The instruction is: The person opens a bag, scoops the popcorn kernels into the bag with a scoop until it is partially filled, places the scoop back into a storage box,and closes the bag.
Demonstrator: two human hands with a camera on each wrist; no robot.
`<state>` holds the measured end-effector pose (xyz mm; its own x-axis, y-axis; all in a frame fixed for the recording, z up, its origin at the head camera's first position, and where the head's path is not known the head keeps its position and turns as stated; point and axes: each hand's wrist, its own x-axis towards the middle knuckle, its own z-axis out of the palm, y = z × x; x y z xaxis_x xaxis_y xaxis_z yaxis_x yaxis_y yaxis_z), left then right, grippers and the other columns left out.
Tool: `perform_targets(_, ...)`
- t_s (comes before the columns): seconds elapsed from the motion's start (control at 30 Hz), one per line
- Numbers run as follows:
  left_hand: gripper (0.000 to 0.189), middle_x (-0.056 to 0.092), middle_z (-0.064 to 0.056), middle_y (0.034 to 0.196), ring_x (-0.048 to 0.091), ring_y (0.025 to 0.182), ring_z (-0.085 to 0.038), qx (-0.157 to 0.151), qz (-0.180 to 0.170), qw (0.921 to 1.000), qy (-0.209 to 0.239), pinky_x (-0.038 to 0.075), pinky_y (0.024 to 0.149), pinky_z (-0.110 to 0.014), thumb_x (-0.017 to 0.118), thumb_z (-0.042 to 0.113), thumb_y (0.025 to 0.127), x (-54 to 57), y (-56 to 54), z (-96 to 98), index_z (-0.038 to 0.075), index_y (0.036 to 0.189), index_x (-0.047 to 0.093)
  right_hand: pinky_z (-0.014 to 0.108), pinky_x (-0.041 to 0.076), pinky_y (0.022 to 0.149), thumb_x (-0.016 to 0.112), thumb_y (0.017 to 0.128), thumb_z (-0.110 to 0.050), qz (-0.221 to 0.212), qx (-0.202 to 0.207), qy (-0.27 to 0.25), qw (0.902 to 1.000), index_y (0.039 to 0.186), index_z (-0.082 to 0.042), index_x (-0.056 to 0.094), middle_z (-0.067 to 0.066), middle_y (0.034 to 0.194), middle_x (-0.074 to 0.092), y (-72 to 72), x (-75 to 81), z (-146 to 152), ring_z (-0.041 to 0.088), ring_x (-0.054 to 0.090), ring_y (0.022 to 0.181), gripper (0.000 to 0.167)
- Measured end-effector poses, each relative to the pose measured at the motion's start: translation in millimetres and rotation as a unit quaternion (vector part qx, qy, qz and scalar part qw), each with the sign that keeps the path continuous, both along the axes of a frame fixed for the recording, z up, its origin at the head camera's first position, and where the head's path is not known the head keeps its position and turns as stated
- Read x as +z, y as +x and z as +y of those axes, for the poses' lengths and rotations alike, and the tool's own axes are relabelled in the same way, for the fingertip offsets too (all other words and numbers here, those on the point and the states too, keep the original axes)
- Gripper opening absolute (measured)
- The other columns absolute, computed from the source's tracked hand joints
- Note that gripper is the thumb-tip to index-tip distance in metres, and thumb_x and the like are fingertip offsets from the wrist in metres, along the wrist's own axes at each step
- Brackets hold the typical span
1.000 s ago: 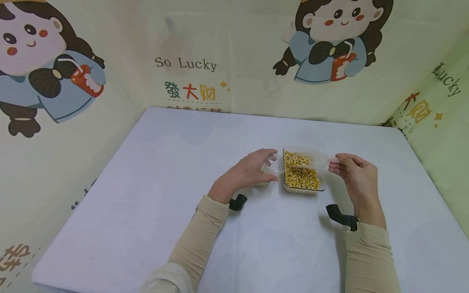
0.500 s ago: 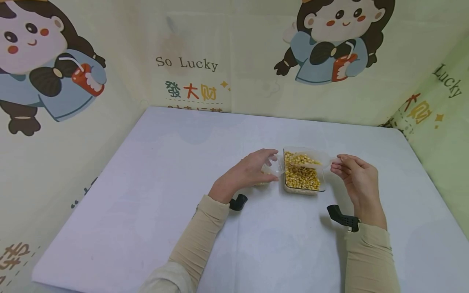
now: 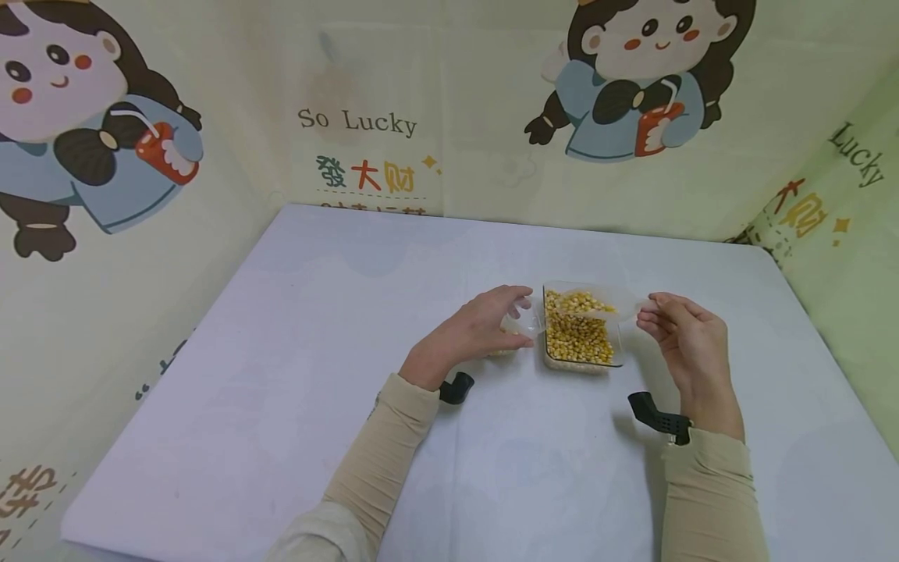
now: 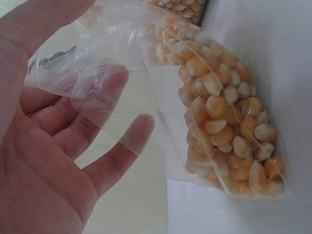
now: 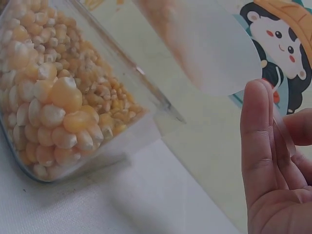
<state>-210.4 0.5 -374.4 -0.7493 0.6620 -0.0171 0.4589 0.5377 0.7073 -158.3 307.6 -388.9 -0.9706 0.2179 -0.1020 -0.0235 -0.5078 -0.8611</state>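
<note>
While the fingers [image 5: 258, 126] of the right hand [image 3: 691, 343] are pinched on a translucent scoop [image 5: 219, 53] over a clear container [image 5: 141, 139], those of the left hand [image 3: 467, 324] are splayed at a plastic bag's [image 4: 117, 34] mouth. Corn kernels [image 4: 224, 117] are already gathered in the bag, just beside the container on the tabletop [image 3: 351, 351]; many are left uncollected. The work is judged partway done; the scoop's load cannot be made out.

I find the right hand [image 3: 691, 347] slightly farther right than a second ago, a little more away from the clear container [image 3: 577, 365]. The translucent scoop [image 5: 219, 58] in its grip sits farther that way too, and I see the corn kernels [image 3: 593, 304] at its blade reaching closer to the hand.
</note>
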Motion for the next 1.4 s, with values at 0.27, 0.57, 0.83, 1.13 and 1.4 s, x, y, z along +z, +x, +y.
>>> perform_targets(0.27,0.077,0.057,-0.001,0.139,0.056,0.117,-0.012,0.002,0.003,1.0000,-0.003,0.050,0.094,-0.028,0.076,0.031,0.088,-0.2,0.2,0.1,0.011,0.151,0.037,0.027,0.060,0.072,0.072,0.091,-0.014,-0.005,-0.003,0.013,0.9999,0.105,0.002,0.070,0.010,0.087,0.075,0.8,4.3,-2.8,0.018,0.074,0.076,0.022)
perform_targets(0.57,0.077,0.057,-0.001,0.139,0.056,0.117,-0.012,0.003,0.000,1.0000,0.002,0.050,0.094,-0.028,0.077,0.031,0.087,-1.8,-1.0,0.3,0.012,0.151,0.037,0.028,0.060,0.071,0.070,0.091,-0.012,0.030,0.000,0.033,0.9990,0.104,0.005,0.070,0.011,0.086,0.075,-0.1,13.8,-11.9,0.018,0.074,0.075,0.021)
perform_targets(0.83,0.077,0.057,-0.002,0.139,0.056,0.117,-0.012,0.001,0.000,1.0000,0.004,0.050,0.092,-0.028,0.076,0.032,0.088,-3.2,-1.4,0.4,0.011,0.151,0.037,0.029,0.060,0.068,0.069,0.092,-0.009,0.065,0.003,0.052,0.9965,0.104,0.008,0.069,0.013,0.085,0.076,1.2,21.2,-20.7,0.020,0.074,0.073,0.021)
perform_targets(1.13,0.076,0.058,-0.002,0.137,0.056,0.116,-0.013,0.004,0.009,0.9999,0.009,0.051,0.092,-0.028,0.076,0.031,0.088,-2.6,-1.5,0.3,0.010,0.150,0.038,0.030,0.060,0.067,0.067,0.092,-0.006,0.090,0.007,0.083,0.9924,0.102,0.010,0.069,0.011,0.083,0.074,2.0,27.9,-35.0,0.020,0.074,0.070,0.019)
perform_targets(1.4,0.076,0.057,-0.004,0.137,0.057,0.117,-0.015,0.000,0.017,0.9998,0.012,0.050,0.094,-0.029,0.076,0.030,0.088,-0.5,-3.0,0.2,0.009,0.150,0.038,0.030,0.060,0.066,0.067,0.093,-0.006,0.096,-0.010,0.135,0.9862,0.102,0.012,0.067,0.010,0.081,0.074,2.6,32.3,-45.4,0.018,0.073,0.067,0.021)
